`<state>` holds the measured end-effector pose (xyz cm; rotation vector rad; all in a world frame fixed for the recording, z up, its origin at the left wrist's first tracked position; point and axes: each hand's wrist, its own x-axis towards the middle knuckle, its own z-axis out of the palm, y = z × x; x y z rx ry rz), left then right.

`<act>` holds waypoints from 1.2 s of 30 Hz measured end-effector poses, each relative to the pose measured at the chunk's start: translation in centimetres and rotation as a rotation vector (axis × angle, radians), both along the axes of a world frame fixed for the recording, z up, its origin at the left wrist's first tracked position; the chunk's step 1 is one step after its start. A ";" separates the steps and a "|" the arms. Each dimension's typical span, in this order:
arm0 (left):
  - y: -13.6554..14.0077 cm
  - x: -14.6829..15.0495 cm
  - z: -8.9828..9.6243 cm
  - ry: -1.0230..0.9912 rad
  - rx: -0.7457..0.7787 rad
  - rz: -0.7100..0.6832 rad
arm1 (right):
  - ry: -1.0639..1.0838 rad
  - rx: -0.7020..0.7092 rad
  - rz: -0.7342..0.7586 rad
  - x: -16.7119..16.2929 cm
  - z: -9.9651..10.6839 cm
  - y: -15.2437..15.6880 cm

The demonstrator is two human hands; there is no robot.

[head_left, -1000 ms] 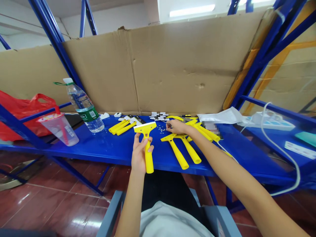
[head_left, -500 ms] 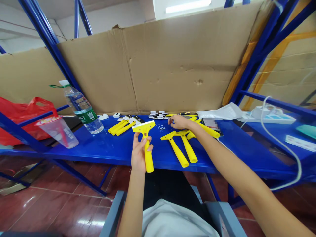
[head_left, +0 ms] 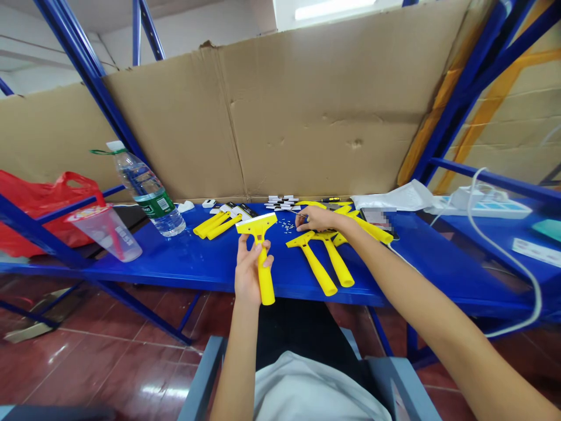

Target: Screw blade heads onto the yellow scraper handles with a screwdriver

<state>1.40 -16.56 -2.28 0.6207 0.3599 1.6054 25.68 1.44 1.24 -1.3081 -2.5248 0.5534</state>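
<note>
My left hand (head_left: pixel 248 273) is wrapped around the handle of a yellow scraper (head_left: pixel 265 275), holding it upright with its wide head and pale blade edge at the top. Over the blue table my right hand (head_left: pixel 313 218) reaches down beside a scatter of tiny screws (head_left: pixel 287 226), fingers pinched together. A thin dark rod shows at its fingertips; whatever the fingers grip is too small to make out. More yellow scrapers (head_left: pixel 319 270) lie under and beside the right forearm. Several others with black-and-white heads (head_left: pixel 219 227) rest left of the held one.
Small white-and-black packs (head_left: pixel 283 203) and a yellow-black handled tool (head_left: pixel 331 200) lie at the back by the cardboard wall (head_left: pixel 307 117). A water bottle (head_left: pixel 160 207) and a plastic cup (head_left: pixel 109 234) stand left. A white cable (head_left: pixel 504 245) hangs over the right side.
My right hand has lowered slightly towards the screws, fingers closer to the table. The left hand still holds the scraper in much the same place.
</note>
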 end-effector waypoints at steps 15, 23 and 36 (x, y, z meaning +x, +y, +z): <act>-0.3 0.3 0.3 -0.002 -0.009 0.014 | 0.107 0.390 -0.107 -1.1 0.6 -0.6; -0.3 0.4 0.2 0.021 -0.009 0.040 | 0.668 0.395 -0.157 -2.5 3.2 -3.5; -0.2 0.7 0.5 0.058 -0.078 0.093 | 0.784 0.054 0.219 -5.9 3.7 -7.2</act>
